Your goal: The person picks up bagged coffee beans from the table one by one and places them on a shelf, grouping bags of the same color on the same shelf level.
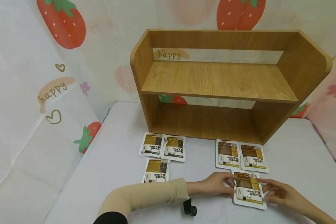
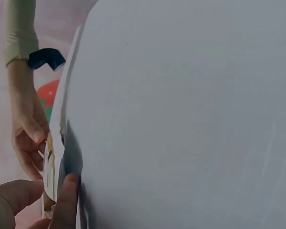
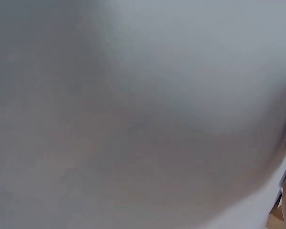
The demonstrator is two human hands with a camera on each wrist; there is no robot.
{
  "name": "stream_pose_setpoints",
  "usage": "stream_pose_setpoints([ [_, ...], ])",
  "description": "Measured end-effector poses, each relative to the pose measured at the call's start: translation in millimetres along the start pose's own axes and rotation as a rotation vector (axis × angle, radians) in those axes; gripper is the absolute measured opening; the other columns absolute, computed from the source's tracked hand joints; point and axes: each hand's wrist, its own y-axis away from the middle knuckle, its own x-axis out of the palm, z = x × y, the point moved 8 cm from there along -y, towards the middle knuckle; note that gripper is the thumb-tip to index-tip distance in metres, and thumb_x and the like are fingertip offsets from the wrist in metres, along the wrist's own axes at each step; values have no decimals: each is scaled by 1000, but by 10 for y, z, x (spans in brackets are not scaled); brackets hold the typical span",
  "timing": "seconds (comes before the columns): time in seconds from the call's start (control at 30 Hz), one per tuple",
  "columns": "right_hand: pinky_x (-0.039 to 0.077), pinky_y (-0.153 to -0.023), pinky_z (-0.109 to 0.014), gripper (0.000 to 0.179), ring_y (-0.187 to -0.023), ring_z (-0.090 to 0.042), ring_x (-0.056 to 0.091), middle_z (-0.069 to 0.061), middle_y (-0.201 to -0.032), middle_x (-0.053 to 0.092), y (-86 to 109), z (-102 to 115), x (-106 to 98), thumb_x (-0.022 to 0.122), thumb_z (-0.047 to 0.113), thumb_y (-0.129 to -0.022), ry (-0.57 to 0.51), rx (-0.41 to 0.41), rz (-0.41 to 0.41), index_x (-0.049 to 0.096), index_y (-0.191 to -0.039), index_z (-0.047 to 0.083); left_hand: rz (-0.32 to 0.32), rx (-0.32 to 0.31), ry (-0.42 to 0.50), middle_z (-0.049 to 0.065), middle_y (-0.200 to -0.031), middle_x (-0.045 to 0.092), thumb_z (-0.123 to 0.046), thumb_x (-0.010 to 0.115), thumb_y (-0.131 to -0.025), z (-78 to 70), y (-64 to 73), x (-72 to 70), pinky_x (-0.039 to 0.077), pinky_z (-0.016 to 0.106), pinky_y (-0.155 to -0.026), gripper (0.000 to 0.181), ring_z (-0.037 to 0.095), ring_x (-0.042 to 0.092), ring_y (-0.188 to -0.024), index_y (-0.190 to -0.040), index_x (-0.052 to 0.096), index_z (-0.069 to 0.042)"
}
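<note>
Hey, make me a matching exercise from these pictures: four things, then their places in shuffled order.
Things:
1. Wooden shelf
2. Left hand
3. Right hand
4. Black fitting

Places:
A. At the right edge of the front right packet
B. Just below the beige cuff in the head view
C. Toward the back of the table
D. At that packet's left edge

Pairs: 1-C, 2-D, 3-A, 4-B
</note>
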Motion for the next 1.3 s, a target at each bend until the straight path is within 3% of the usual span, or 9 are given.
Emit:
stream_pose_setpoints([
  [0.17, 51, -65, -21, 57, -83, -2, 61, 6, -98, 59, -6, -3, 27, 64, -2, -83, 15, -7, -17, 43, -135, 0, -33, 5, 31, -1, -91, 66, -6, 69, -82, 38, -39, 15, 52, 16, -57, 49, -1, 60, -61, -127, 54, -9],
  [0.27, 51, -64, -22, 57, -81, -2, 61, 7, -97, 57, -7, -21, 48, 66, 1, -83, 7, 35, -33, 43, -134, -2, -38, 20, 30, 0, -92, 66, -4, 71, -80, 44, -44, 29, 52, 15, -58, 50, -3, 59, -63, -127, 54, -10],
  [0.43, 50, -63, -21, 59, -80, -2, 59, 5, -96, 54, -6, -47, 97, 68, 12, -83, 11, 139, -35, 40, -133, -5, -29, 21, 116, 4, -93, 65, 1, 70, -79, 56, -30, 55, 53, 18, -59, 51, 3, 64, -67, -127, 54, -8],
  [0.57, 50, -64, -21, 62, -81, -2, 59, 3, -97, 52, -4, -41, 135, 67, 14, -84, 6, 173, -19, 38, -134, -6, -27, 23, 150, 4, -91, 64, 4, 69, -79, 64, 2, 61, 54, 19, -58, 51, 5, 65, -67, -126, 53, -6],
  [0.9, 51, -65, -21, 57, -78, -5, 60, 4, -99, 53, -45, 125, 191, 66, 8, -84, -15, 67, -49, 39, -132, -10, -28, 55, 114, -1, -92, 61, -2, 70, -80, 44, 129, -24, 54, 20, -59, 50, 2, 64, -67, -127, 54, -8],
  [1.17, 53, -63, -23, 59, -79, -7, 61, 6, -100, 51, -120, 227, 222, 66, 1, -83, -90, -8, -91, 38, -135, -6, -90, 118, 139, 5, -92, 62, -4, 69, -82, -18, 187, -162, 53, 20, -59, 43, 1, 62, -66, -122, 56, -8],
  [1.3, 54, -64, -24, 60, -81, -8, 61, 6, -101, 51, -177, 298, 231, 66, -1, -82, -111, -36, -119, 39, -135, -5, -131, 103, 177, 2, -90, 62, -4, 69, -81, 7, 221, -240, 53, 20, -59, 42, 2, 63, -67, -121, 57, -10],
])
